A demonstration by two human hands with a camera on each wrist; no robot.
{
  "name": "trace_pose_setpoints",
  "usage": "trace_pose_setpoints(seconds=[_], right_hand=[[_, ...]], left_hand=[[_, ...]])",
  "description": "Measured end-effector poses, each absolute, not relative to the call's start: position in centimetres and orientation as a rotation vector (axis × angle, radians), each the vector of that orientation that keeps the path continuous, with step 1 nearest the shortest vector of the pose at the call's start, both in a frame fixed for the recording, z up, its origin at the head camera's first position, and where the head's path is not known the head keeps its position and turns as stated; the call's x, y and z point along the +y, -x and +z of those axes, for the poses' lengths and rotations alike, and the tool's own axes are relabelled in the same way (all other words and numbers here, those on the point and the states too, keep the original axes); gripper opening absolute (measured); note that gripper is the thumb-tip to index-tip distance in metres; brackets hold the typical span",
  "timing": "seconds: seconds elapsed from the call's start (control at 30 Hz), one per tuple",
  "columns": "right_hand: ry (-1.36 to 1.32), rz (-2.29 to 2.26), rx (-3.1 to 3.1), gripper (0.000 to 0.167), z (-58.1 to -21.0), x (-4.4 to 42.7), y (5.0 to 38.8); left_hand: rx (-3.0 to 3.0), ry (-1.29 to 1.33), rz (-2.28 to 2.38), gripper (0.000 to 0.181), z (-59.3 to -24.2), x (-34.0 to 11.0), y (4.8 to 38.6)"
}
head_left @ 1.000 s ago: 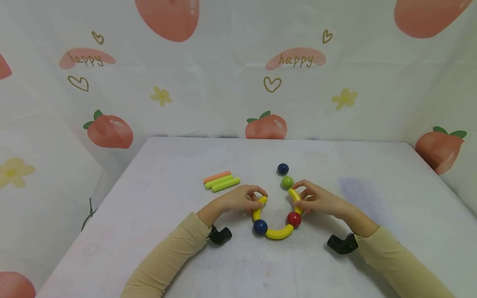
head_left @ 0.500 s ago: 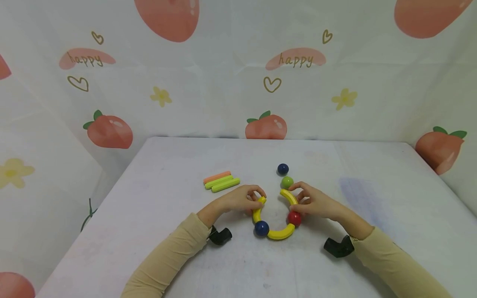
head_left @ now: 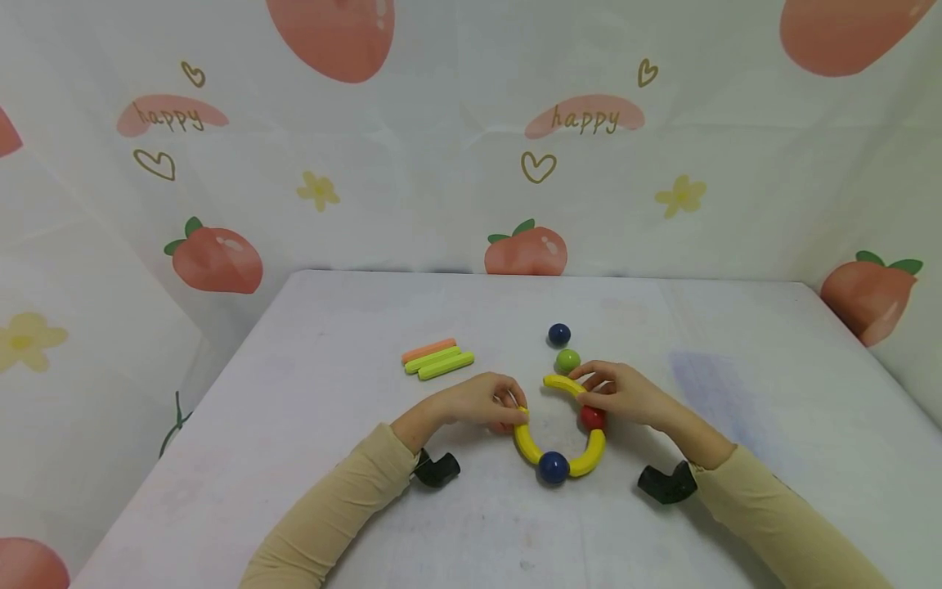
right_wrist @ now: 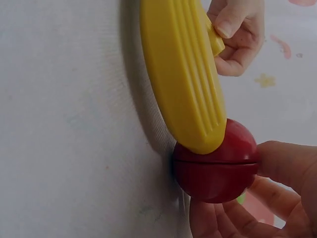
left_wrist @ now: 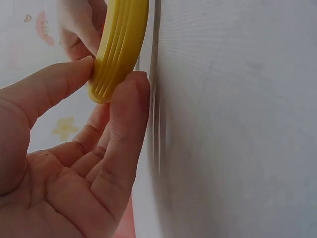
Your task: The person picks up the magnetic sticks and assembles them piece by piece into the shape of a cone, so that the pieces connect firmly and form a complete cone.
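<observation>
In the head view a chain of yellow curved rods and balls lies in an open ring on the table. My left hand (head_left: pixel 489 402) pinches the free end of the left curved rod (head_left: pixel 527 444) between thumb and finger. That rod meets a dark blue ball (head_left: pixel 553 467), which joins the front curved rod (head_left: pixel 589 455). A red ball (head_left: pixel 593 418) sits at that rod's far end. Beside it my right hand (head_left: pixel 624 395) grips the upper curved rod (head_left: pixel 562 383), whose free end points left. In the right wrist view my right thumb touches the red ball (right_wrist: pixel 216 173) or lies close behind it.
Behind the upper rod are a green ball (head_left: pixel 567 361) and another dark blue ball (head_left: pixel 559 334). Straight rods, two yellow-green (head_left: pixel 446 366) and one orange (head_left: pixel 429 351), lie at the back left. A patterned cloth (head_left: pixel 412 164) hangs behind the white table (head_left: pixel 471 523).
My left hand has come slightly nearer, and the left rod and blue ball have shifted right. The red ball has moved a little away, and the upper rod's free end has swung left.
</observation>
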State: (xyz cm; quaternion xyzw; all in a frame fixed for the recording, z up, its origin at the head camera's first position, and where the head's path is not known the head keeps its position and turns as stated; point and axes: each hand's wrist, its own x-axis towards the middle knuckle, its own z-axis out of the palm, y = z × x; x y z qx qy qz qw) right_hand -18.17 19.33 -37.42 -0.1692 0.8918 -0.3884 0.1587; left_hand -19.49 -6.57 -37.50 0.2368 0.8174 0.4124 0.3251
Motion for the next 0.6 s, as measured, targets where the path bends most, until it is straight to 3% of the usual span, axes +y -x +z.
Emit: trace_pose_setpoints(seconds=[0.6], right_hand=[[0.472,-1.087,2.540,0.027,-37.42,19.91,19.14]], left_hand=[[2.154,-0.681,1.028,0.016,-37.45,-5.70,18.77]])
